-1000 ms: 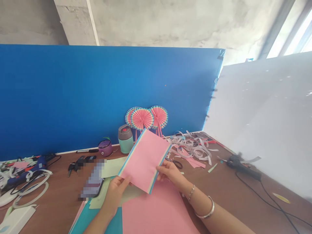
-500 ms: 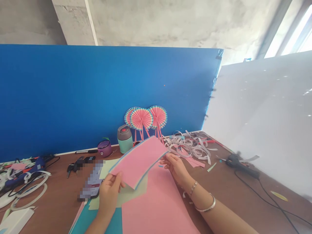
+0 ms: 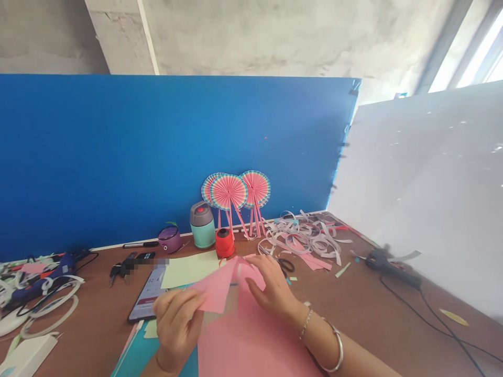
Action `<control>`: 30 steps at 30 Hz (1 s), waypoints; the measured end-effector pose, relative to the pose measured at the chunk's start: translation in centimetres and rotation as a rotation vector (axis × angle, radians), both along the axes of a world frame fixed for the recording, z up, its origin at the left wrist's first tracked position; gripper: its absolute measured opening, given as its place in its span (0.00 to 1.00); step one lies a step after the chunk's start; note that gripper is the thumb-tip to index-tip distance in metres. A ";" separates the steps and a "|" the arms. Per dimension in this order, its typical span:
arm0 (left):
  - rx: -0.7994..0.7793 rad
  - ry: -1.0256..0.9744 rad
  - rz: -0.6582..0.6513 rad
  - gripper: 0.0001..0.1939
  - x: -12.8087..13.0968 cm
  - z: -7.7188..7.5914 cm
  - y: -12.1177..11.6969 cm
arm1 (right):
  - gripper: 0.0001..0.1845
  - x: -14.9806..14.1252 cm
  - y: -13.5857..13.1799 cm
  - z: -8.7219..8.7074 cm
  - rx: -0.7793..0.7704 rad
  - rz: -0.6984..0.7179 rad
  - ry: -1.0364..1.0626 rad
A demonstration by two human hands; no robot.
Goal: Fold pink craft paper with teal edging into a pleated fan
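Both hands hold a pink paper sheet (image 3: 220, 288) low over the brown table (image 3: 353, 309), and the sheet is bent over on itself. My left hand (image 3: 176, 322) pinches its near left edge with closed fingers. My right hand (image 3: 271, 288) presses on the sheet's right side with fingers curled over it. Under the hands lie a larger pink sheet (image 3: 251, 345), a teal sheet (image 3: 145, 353) and a pale yellow-green sheet (image 3: 188, 268).
Three pink pleated paper fans (image 3: 236, 191) lean on the blue partition (image 3: 157, 152). A teal flask (image 3: 202, 225), a red spool (image 3: 224, 242), a purple pot (image 3: 170, 238), a phone (image 3: 147, 296), scissors (image 3: 286, 265) and paper strips (image 3: 306, 238) lie around. Glue guns sit at left (image 3: 39, 275) and right (image 3: 387, 262).
The pink sheet went from held up and flat to lowered and bent over above the table. Both hands came down with it, uncovering the red spool behind.
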State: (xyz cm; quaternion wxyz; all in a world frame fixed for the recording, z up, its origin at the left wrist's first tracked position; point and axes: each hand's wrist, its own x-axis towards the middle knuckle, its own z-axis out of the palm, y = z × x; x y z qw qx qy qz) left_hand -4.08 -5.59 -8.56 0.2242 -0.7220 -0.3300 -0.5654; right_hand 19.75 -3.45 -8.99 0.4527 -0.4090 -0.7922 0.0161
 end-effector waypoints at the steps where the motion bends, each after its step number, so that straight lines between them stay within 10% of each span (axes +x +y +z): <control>1: 0.016 0.028 -0.021 0.10 0.1 0.3 -0.1 | 0.14 0.1 0.3 -0.2 0.003 -0.043 0.008; 9: 0.091 0.225 -0.165 0.13 1.8 0.7 -2.5 | 0.11 1.2 1.8 -1.0 -0.061 -0.036 0.264; 16: -0.169 0.338 -0.076 0.13 5.1 -1.7 -2.0 | 0.31 2.1 3.0 -2.8 -0.280 0.026 -0.068; 24: -0.246 0.442 -0.085 0.09 5.5 -2.8 -2.2 | 0.23 0.0 -1.4 1.7 -0.283 0.396 -0.177; 30: -0.171 0.439 -0.117 0.12 5.6 -3.9 -1.3 | 0.30 -0.1 -1.9 1.8 -0.430 0.412 -0.278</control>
